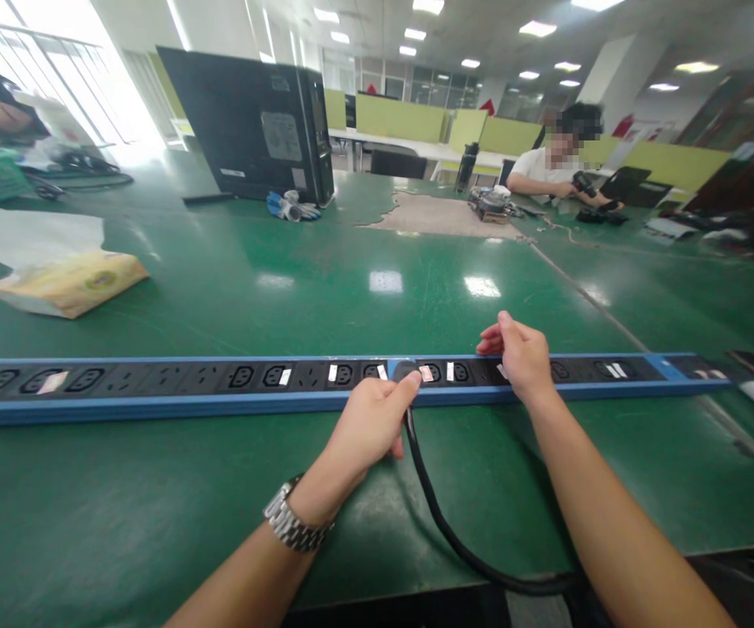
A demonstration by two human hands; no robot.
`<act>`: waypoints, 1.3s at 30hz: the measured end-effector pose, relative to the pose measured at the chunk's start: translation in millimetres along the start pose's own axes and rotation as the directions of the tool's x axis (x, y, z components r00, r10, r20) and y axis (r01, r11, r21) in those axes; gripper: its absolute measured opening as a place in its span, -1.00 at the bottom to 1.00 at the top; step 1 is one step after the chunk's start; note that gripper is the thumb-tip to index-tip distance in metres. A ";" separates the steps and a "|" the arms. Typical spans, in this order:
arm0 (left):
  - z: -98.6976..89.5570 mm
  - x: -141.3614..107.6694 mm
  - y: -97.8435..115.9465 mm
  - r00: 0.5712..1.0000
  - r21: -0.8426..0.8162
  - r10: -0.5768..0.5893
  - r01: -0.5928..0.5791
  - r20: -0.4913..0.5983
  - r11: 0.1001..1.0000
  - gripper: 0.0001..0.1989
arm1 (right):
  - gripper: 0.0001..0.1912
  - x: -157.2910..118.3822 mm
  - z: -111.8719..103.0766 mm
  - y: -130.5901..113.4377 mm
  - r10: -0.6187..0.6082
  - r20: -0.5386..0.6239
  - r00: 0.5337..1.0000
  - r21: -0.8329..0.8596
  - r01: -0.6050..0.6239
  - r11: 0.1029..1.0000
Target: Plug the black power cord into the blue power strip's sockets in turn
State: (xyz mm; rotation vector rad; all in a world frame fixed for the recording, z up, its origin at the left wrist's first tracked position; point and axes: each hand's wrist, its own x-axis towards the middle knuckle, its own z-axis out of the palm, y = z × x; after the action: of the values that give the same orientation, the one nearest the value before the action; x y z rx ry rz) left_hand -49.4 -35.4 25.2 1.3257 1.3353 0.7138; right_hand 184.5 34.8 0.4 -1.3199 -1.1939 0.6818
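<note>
Fingers [409, 384] pinching plug [404, 370] (left), right hand [519, 356] flat on strip [154, 392]

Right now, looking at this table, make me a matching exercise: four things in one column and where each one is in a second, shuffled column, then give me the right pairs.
Things:
1. left hand
2. right hand
3. tissue box
4. computer tower

Places:
A. resting flat on top of the power strip
B. far side of the table, standing upright
C. holding the black plug at the strip
D. left of the table, lying down

Pairs: 1-C, 2-A, 3-D, 4-B
</note>
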 end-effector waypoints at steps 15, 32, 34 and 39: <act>4.0 4.5 2.1 0.998 -0.022 -0.037 0.036 -0.041 0.999 -0.41 | -0.44 -0.4 -0.6 -0.5 -0.014 -0.004 1.000 -0.040 0.014 0.999; 3.0 59.4 58.8 0.960 0.839 0.259 -0.228 0.109 0.494 -0.40 | -0.44 -2.3 -0.1 -3.6 -0.012 0.001 1.000 -0.035 0.012 0.999; 6.9 67.5 55.1 0.970 0.845 0.187 -0.230 0.157 0.482 -0.38 | -0.44 -2.6 0.0 -3.7 -0.017 -0.002 1.000 -0.037 0.017 0.999; 1.6 72.4 51.2 0.966 0.861 0.169 -0.253 0.198 0.440 -0.46 | -0.43 -1.9 0.4 -2.0 -0.030 -0.007 1.000 -0.077 0.030 0.997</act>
State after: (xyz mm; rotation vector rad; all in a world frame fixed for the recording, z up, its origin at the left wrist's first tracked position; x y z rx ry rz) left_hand -18.4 42.9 53.2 2.3775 1.5430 0.0273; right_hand 183.0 32.8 1.8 -1.3646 -1.2412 0.6132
